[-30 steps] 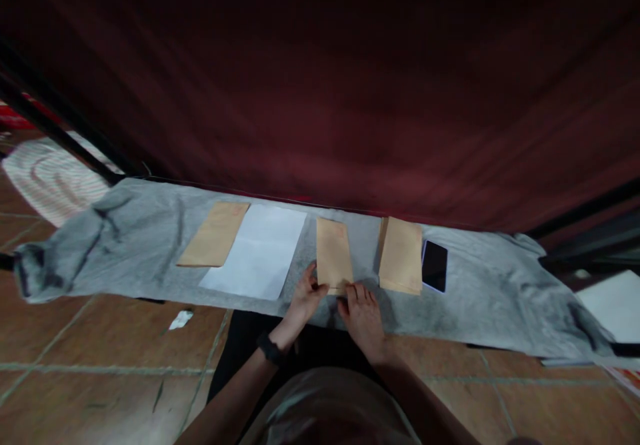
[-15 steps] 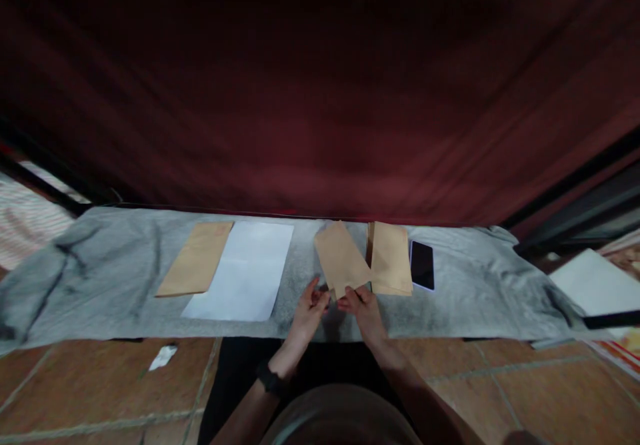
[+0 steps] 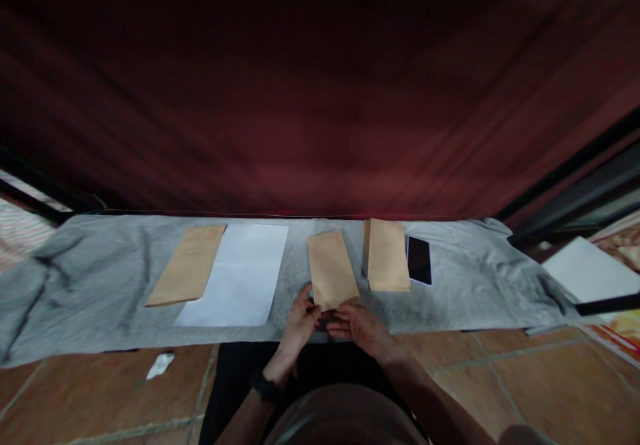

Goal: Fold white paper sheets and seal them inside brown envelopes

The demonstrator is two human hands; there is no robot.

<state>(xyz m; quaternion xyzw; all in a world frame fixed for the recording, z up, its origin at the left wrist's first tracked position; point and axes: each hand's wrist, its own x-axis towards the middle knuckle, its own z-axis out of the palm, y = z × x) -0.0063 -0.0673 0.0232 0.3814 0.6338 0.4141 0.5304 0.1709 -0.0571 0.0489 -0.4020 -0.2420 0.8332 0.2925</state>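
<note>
A brown paper envelope (image 3: 333,268) lies slightly tilted in front of me, its near end between my hands. At its near left corner, my left hand (image 3: 302,318) pinches the paper between thumb and fingers. My right hand (image 3: 361,327) grips the near right edge, thumb on top and the other fingers curled below. Just right of this envelope rests a stack of similar brown envelopes (image 3: 388,257). Farther left, more brown envelopes (image 3: 189,266) partly overlap a large white sheet of paper (image 3: 240,278).
A grey cloth (image 3: 465,278) covers the long, narrow surface. A phone (image 3: 419,260) lies right of the stack. Dark red fabric (image 3: 320,132) hangs behind the far edge. A crumpled white scrap (image 3: 161,365) is on the tiled floor, and a white panel (image 3: 593,268) stands at far right.
The envelope in my hands has turned straighter and come nearer to me, its printed corner now showing. My left hand has closed on its corner. The view has shifted slightly.
</note>
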